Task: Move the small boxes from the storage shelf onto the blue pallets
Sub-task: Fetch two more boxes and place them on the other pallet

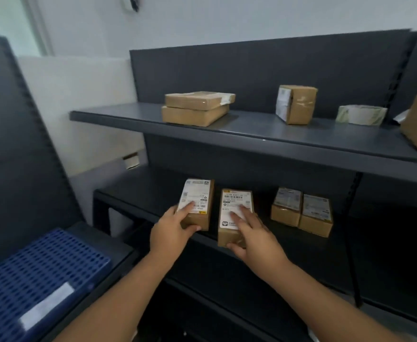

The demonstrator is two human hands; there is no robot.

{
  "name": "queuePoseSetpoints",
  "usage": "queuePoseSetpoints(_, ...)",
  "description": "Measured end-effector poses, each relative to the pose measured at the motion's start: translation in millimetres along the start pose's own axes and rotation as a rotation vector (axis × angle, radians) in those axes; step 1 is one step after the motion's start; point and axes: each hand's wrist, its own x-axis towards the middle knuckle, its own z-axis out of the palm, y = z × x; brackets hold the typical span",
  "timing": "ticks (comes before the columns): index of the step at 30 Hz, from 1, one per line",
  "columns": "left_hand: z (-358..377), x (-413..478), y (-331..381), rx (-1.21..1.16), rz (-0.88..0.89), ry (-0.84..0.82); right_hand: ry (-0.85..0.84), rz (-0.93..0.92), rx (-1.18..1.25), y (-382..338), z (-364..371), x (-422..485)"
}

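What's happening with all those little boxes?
A person is taking small boxes off the lower dark grey metal shelf. The left hand grips one brown cardboard box with a white label. The right hand grips the second brown labelled box beside it. Both boxes are at the shelf's front edge. The blue plastic pallet sits at the lower left.

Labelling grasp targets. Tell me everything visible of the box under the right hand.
The box is a small oblong brown cardboard carton, closed, with a white shipping label covering most of its top; print is too blurred to read. It lies flat on the lower shelf, its near end at or just over the front edge. The right hand grips it: fingers spread on the label, thumb against the near end face. A narrow gap separates it from the neighbouring box on its left.
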Motion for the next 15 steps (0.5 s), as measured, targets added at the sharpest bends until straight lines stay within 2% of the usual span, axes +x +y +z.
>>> queuePoseSetpoints(4,-70.0,-33.6,-42.0,0.159,-0.074,0.09,-0.012,-0.127,0.013,-78.5,16.7,22.8)
queuePoseSetpoints(15,-266.2,-178.2,-145.1,0.36,-0.429,0.322,-0.128,-0.597,0.157,-307.6,82.3,25.1)
